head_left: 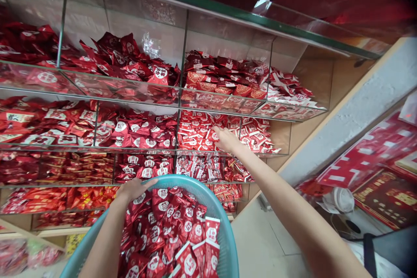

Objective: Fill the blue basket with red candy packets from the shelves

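A teal plastic basket (224, 221) full of red wrapped packets (169, 226) is in front of me. My left hand (135, 189) is closed on its far left rim, thumb lying along the edge. My right hand (227, 140) reaches into a glass-fronted shelf compartment, its fingertips at small red-and-white packets (193, 132). Its thumb and fingers look apart around the pile, with no packet visibly lifted. Some slim packets with white ends (212, 228) lie at the basket's right side.
Glass shelves (208, 103) with dividers hold many red packets in rows. A green-edged glass pane (215, 6) crosses above. At right stand a pale wall edge (352, 108), red boxes (387, 195) and a white roll (343, 200). Tiled floor (273, 243) shows below.
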{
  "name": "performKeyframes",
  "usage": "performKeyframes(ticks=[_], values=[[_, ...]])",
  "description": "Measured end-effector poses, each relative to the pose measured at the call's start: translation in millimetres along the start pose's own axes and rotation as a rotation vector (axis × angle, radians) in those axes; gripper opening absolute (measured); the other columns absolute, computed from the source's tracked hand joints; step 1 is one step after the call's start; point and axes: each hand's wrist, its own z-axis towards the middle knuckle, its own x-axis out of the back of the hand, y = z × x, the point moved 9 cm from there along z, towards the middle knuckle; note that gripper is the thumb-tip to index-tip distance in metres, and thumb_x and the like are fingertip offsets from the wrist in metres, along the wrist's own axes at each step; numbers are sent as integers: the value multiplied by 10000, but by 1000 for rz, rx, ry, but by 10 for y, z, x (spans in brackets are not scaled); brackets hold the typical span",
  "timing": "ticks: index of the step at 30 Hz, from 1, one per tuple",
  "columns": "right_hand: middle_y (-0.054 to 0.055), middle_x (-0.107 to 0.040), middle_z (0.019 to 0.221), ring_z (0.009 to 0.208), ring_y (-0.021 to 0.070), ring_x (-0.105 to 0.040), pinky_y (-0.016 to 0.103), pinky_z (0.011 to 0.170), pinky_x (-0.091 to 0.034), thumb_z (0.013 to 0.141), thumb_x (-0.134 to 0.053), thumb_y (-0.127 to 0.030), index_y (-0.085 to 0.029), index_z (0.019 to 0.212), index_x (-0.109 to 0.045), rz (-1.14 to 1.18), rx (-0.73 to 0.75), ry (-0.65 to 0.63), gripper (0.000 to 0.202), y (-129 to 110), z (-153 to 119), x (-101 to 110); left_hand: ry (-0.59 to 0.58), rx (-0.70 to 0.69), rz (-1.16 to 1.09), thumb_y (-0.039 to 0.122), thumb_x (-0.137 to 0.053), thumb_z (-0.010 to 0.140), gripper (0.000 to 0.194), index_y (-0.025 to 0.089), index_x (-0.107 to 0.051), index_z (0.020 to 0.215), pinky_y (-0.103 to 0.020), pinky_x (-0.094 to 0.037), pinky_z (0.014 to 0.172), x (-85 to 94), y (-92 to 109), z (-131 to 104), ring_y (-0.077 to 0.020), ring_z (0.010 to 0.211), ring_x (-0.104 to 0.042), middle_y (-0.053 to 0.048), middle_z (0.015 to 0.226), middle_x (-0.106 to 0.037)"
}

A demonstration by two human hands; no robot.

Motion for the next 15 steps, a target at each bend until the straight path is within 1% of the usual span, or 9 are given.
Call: performKeyframes(ticks=[4, 8, 12, 15], values=[[127, -604, 1069, 1013, 267, -507, 338, 779, -396, 769, -575, -193, -165, 1233, -381, -90, 20, 54, 504, -43, 15, 10, 6, 7, 3, 840, -281, 561, 871, 124, -676, 863, -377, -466, 747, -9, -27, 38, -354, 947, -615, -206, 1008, -674], [125, -597, 1108, 1024, 277, -493, 358, 803, -387, 766, -579, -202, -162, 1234, -388, -137, 26, 105, 507, -58, 12, 24, 0, 11, 6, 849, -277, 553, 901, 113, -668, 896, -393, -460, 777, -7, -25, 41, -354, 965, -608, -215, 1043, -659], [120, -598, 1111, 1029, 274, -484, 362, 818, -375, 783, -568, -213, -164, 1237, -397, -127, 33, 104, 488, -51, -4, 26, -10, 20, 6, 854, -270, 548, 910, 111, -664, 896, -386, -463, 768, 12, -4, 7, -356, 970, -606, -219, 1056, -652], [124, -595, 1097, 1032, 275, -477, 369, 828, -362, 796, -557, -235, -162, 1254, -386, -64, 24, 115, 495, -29, -51, 89, -29, 29, 13, 856, -258, 556, 912, 108, -660, 889, -379, -465, 761, 23, 24, -26, -354, 970, -605, -221, 1062, -648]])
